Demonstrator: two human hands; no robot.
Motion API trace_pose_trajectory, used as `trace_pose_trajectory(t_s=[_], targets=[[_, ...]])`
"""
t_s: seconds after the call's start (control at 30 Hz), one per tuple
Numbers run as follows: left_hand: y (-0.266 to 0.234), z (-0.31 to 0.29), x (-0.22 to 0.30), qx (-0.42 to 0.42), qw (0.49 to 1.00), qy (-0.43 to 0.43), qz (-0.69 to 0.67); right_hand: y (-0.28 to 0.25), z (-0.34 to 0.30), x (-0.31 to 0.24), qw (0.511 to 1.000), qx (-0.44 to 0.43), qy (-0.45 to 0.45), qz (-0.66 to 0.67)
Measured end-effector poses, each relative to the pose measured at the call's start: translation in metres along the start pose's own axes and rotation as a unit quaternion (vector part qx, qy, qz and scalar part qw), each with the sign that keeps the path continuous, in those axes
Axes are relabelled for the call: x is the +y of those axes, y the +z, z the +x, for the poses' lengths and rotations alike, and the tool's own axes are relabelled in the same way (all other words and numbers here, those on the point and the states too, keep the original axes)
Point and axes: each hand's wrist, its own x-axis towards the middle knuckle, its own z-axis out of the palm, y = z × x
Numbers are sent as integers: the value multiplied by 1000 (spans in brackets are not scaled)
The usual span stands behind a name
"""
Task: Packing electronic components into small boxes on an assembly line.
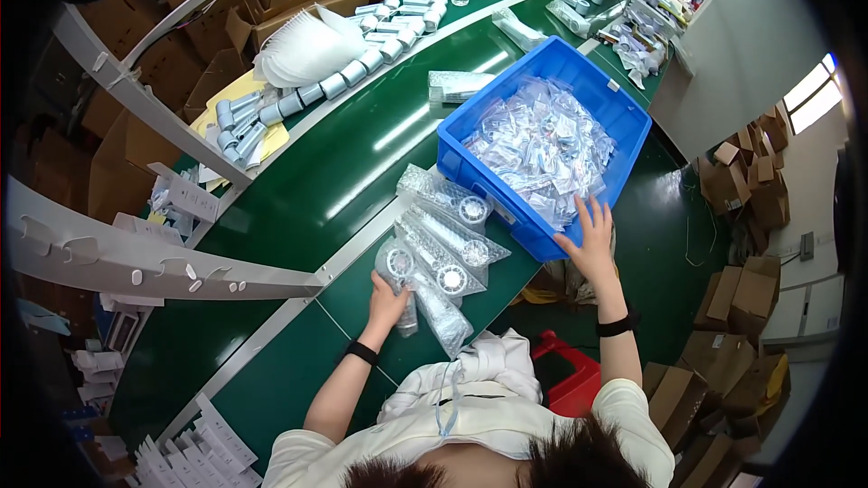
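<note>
Several bubble-wrapped pieces with round, fan-like heads (452, 244) lie side by side on the green table in front of me. My left hand (389, 301) is closed at the nearest bubble-wrapped piece (399, 264), its fingers against the wrapping just under the round head. To the right stands a blue plastic bin (524, 226), tilted across the table edge and filled with small clear plastic packets (551, 140). My right hand (589, 239) is spread open at the bin's near corner, fingers reaching over the rim by the packets; nothing shows in its grasp.
Behind the bin lie more bubble-wrapped pieces (459, 86). Grey cylindrical parts (334, 86) line the far side beside a stack of white sheets (307, 47). A white metal post (181, 258) rises at left. A red stool (570, 375) and cardboard boxes (746, 298) stand at right.
</note>
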Motion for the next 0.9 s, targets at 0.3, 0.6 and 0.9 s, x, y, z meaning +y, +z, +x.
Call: trace_pose_trajectory(t_s=[0.3, 0.6, 0.9], targets=[[127, -11, 48, 79, 982, 1, -172, 48, -22, 29, 997, 36, 10, -69], [179, 24, 119, 71, 972, -65, -214, 42, 31, 92, 998, 30, 12, -53], [50, 76, 132, -379, 924, -16, 42, 26, 36, 95, 995, 46, -84, 41]])
